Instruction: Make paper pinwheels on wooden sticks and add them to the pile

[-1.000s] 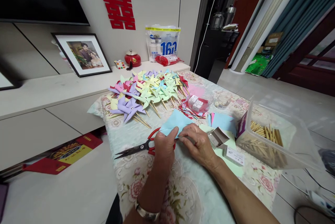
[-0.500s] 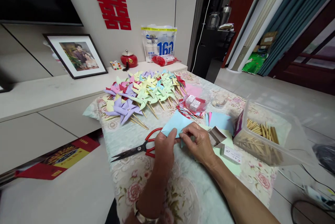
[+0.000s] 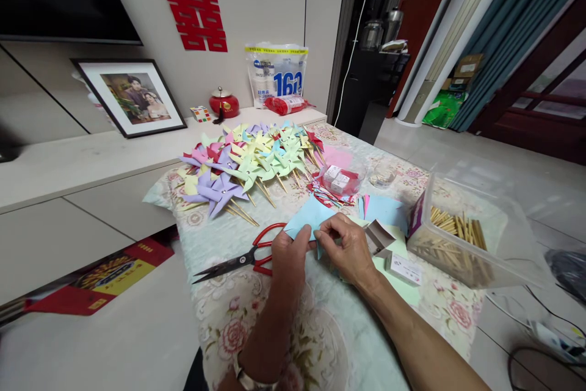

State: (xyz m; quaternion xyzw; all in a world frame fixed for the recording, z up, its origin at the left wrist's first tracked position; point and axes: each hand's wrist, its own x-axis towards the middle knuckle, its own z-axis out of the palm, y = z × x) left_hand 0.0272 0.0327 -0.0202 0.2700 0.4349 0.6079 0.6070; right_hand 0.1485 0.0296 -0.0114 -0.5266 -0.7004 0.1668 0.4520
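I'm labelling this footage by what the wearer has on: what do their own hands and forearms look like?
Both the left hand and right hand are ungloved, with no sleeves over the visible forearms. A shiny, silver-toned band circles the left wrist; whether it is a bracelet or watch, I can't tell. The right wrist is bare.

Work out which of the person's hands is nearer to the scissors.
Left. The left hand is beside the scissors, at their handle end; the right hand is farther off, past the left hand. Both hold the blue paper.
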